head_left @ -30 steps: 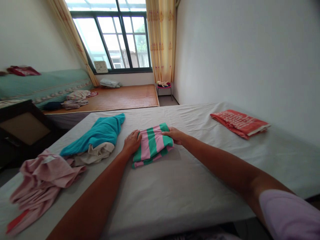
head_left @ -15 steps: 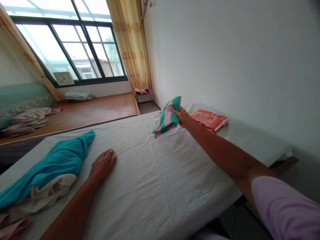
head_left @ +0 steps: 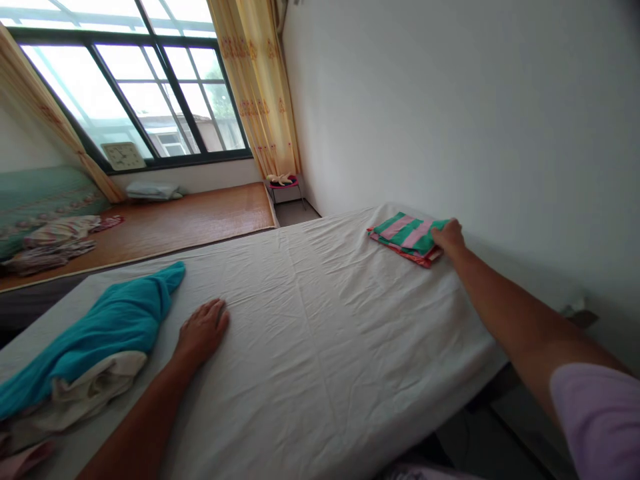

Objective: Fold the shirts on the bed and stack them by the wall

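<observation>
On the far right of the white-covered table [head_left: 280,347], my right hand [head_left: 449,239] grips the near right corner of a folded green and pink striped garment [head_left: 407,231]. That garment lies flat over a folded red printed cloth [head_left: 423,261], of which only the front edge shows. My left hand [head_left: 203,331] rests palm down on the sheet with its fingers stretched out, holding nothing. To its left lies a loose turquoise garment [head_left: 117,320], with a crumpled off-white cloth [head_left: 110,383] under its near side.
A bit of pink cloth [head_left: 27,460] shows at the lower left. The white wall [head_left: 450,120] borders the table's right side. Beyond the table stand a low bed with a brown mat [head_left: 215,210] and a small stool [head_left: 285,183]. A clock [head_left: 123,156] leans by the window.
My right hand has carried the striped garment rightward and down onto the red cloth, covering most of it. My left hand has stayed on the sheet.
</observation>
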`<state>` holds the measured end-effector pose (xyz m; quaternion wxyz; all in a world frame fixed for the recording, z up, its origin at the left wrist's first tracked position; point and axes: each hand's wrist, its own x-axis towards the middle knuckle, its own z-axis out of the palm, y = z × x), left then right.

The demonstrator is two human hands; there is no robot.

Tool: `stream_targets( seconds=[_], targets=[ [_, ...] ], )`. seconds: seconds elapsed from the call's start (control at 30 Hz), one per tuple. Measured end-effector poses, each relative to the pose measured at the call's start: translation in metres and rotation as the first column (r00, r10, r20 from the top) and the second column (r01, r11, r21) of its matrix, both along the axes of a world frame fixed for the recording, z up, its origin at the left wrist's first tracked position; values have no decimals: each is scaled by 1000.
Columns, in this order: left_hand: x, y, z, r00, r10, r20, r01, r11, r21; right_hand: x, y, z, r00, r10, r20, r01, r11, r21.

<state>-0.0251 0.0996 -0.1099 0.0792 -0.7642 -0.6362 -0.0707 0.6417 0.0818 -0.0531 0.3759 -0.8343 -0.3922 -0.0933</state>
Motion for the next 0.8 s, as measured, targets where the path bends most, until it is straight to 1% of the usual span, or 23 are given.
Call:
stream_targets(
  seconds=[0.03,0.07,0.1,0.13,0.17,0.2,0.23,0.27,0.3,0.37,0.43,0.47,0.5,0.53,0.57,0.63,0.7,0.73,0.77,0.8],
  targets=[
    [1,-1,0,1000,6,3,-6,1000,-1,-3,3,1,997,-51,66,51,999,0],
    [1,-2,1,1000,11,8,-11,1000,0,-9,8,2,988,-55,144,55,998,-1],
    [2,-3,1,1000,14,14,-14,1000,3,-19,15,1,973,1,229,3,1000,-16],
    [4,-4,2,1000,14,19,-14,1000,4,-32,23,-1,944,117,308,-103,993,-61],
    [5,-6,3,1000,13,23,-13,1000,2,-49,32,-4,894,275,354,-244,961,-132],
    [7,-8,5,1000,14,27,-14,1000,-2,-70,40,-9,822,438,365,-385,899,-210],
    [9,-11,6,999,15,30,-15,1000,-9,-95,47,-16,733,583,351,-511,812,-282],
    [11,-13,8,999,16,32,-16,1000,-16,-123,52,-23,637,701,321,-614,713,-338],
    [14,-16,10,999,18,33,-18,1000,-19,-153,54,-30,540,792,284,-694,610,-382],
    [19,-22,14,1000,11,28,-11,1000,-16,-211,50,-44,361,912,192,-797,409,-444],
    [21,-31,22,999,-39,14,39,999,-36,-258,40,-53,188,975,115,-835,220,-504],
    [20,-36,28,997,-74,9,74,995,-61,-276,34,-56,121,988,94,-839,153,-523],
    [17,-43,35,995,-102,9,103,991,-83,-289,29,-58,78,993,88,-839,113,-533],
    [11,-50,44,993,-120,11,121,988,-95,-298,25,-59,56,994,94,-841,98,-532],
    [2,-57,55,992,-122,10,123,988,-91,-304,22,-60,50,993,108,-846,100,-523],
    [-26,-72,81,997,-68,-22,67,997,-41,-306,20,-62,50,988,143,-862,116,-494],
    [-65,-87,107,993,57,-105,-57,998,10,-302,21,-66,40,983,179,-883,119,-455],
    [-85,-94,117,977,155,-146,-154,988,19,-299,21,-68,35,981,193,-892,118,-435],
    [-104,-100,126,950,261,-172,-261,965,28,-297,21,-70,36,978,204,-900,120,-419],
    [-121,-106,131,915,345,-209,-351,936,10,-296,22,-72,39,976,212,-906,124,-404]
  ],
)
